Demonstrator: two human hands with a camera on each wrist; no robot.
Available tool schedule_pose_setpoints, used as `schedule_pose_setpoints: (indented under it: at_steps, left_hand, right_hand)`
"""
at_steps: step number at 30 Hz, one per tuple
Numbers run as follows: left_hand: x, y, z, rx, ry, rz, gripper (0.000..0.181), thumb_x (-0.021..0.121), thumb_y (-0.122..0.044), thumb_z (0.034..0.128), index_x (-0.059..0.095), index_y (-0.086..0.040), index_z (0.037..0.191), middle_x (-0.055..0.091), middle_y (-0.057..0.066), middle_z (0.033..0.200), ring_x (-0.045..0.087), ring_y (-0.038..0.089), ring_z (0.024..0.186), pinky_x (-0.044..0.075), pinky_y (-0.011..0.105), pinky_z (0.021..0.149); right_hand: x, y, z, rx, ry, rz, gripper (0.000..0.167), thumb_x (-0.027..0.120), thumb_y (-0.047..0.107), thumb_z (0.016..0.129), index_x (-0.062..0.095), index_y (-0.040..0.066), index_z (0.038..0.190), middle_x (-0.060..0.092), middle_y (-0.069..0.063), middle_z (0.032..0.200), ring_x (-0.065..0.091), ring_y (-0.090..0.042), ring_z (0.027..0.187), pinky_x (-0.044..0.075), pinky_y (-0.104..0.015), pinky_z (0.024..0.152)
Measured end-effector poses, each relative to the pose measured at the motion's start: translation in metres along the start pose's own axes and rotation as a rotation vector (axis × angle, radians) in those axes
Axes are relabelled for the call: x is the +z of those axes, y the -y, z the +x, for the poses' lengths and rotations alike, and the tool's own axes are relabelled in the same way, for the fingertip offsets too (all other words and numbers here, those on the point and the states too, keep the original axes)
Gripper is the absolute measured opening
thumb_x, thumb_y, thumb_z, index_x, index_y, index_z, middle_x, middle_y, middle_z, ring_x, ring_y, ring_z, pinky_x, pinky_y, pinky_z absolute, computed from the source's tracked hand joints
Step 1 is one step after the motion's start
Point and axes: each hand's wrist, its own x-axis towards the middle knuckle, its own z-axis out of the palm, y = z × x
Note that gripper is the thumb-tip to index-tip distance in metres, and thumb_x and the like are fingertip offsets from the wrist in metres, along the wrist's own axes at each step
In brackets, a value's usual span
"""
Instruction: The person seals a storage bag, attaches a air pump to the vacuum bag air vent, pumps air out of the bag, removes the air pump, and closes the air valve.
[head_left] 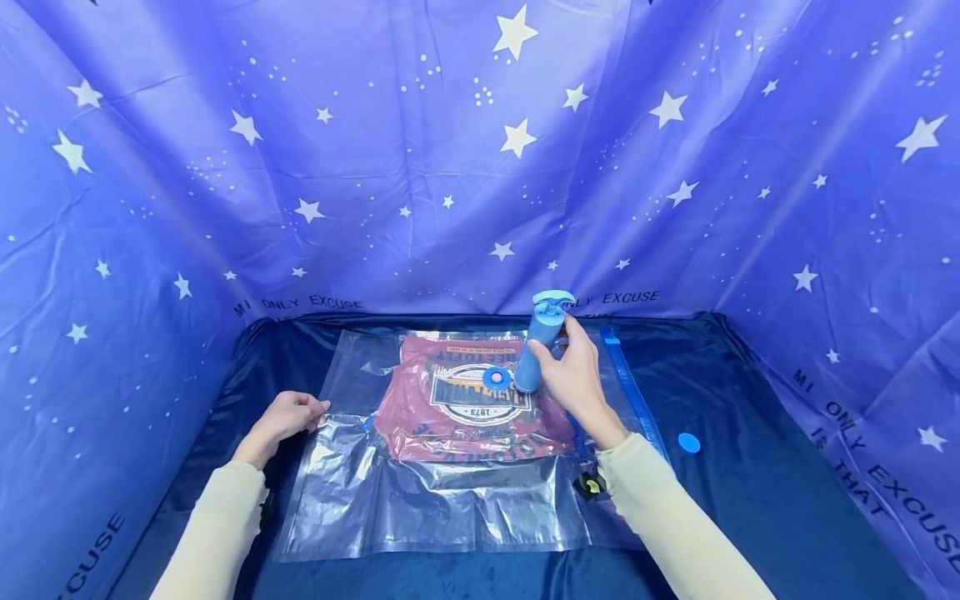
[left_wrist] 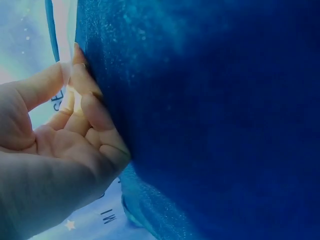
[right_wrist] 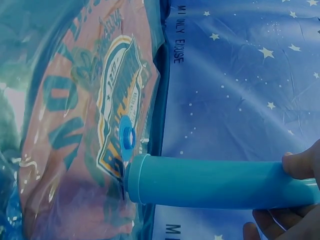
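Note:
A clear vacuum storage bag (head_left: 442, 508) lies flat with a folded dark pink printed garment (head_left: 405, 417) inside. On its upper face sits a round blue valve (head_left: 497, 377), its cap off. My right hand (head_left: 576, 371) grips a blue hand pump (head_left: 537, 346), fingers and thumb round its barrel. The pump stands slightly tilted, its lower end right beside the valve, not over it; in the right wrist view that end (right_wrist: 137, 178) is at the bag's surface. At the bag's left edge, my left hand (head_left: 283, 419) pinches the clear film between thumb (left_wrist: 45, 85) and forefinger.
A round blue cap (head_left: 689, 442) lies on the dark blue cloth (head_left: 757, 500) to the right. The bag's blue zip strip (head_left: 633, 387) runs along its right side. Near the right sleeve is a small black and yellow item (head_left: 590, 485). Star-patterned curtains (head_left: 420, 192) enclose the back and sides.

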Motion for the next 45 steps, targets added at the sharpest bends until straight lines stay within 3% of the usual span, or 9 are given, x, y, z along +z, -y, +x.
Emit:
schedule_pose_setpoints:
  at_steps: [9,17,28,45]
  left_hand:
    - [-0.003,-0.003,0.0,0.017,0.01,0.02,0.033,0.061,-0.019,0.1065,0.067,-0.005,0.078,0.063,-0.002,0.078,0.059,0.015,0.077,0.047,0.031,0.073]
    - [-0.003,0.004,-0.002,0.029,0.069,-0.031,0.034,0.06,-0.019,0.1073,0.059,-0.007,0.076,0.05,-0.002,0.069,0.05,0.017,0.07,0.039,0.033,0.072]
    - [-0.005,0.004,-0.003,0.081,0.099,-0.068,0.034,0.058,-0.018,0.1084,0.057,-0.006,0.077,0.052,-0.002,0.069,0.05,0.018,0.071,0.039,0.033,0.075]
    - [-0.005,0.003,-0.004,0.069,0.086,-0.069,0.034,0.06,-0.017,0.1074,0.057,-0.007,0.075,0.053,-0.002,0.069,0.051,0.017,0.072,0.039,0.034,0.076]
  right_hand:
    - [-0.013,-0.002,0.001,0.022,-0.043,-0.028,0.053,0.079,0.013,0.096,0.056,-0.001,0.142,0.066,-0.022,0.121,0.065,-0.042,0.105,0.053,-0.052,0.083]
    - [-0.018,-0.009,-0.005,0.046,-0.064,-0.029,0.052,0.079,0.012,0.095,0.057,-0.002,0.141,0.067,-0.023,0.12,0.065,-0.04,0.103,0.054,-0.054,0.085]
    - [-0.032,-0.019,-0.007,0.024,-0.11,-0.07,0.051,0.077,0.012,0.096,0.057,-0.003,0.141,0.067,-0.024,0.118,0.065,-0.039,0.101,0.05,-0.049,0.083]
    - [-0.062,-0.033,-0.011,0.034,-0.149,-0.089,0.053,0.075,0.01,0.098,0.053,-0.007,0.143,0.063,-0.027,0.122,0.06,-0.042,0.108,0.049,-0.057,0.095]
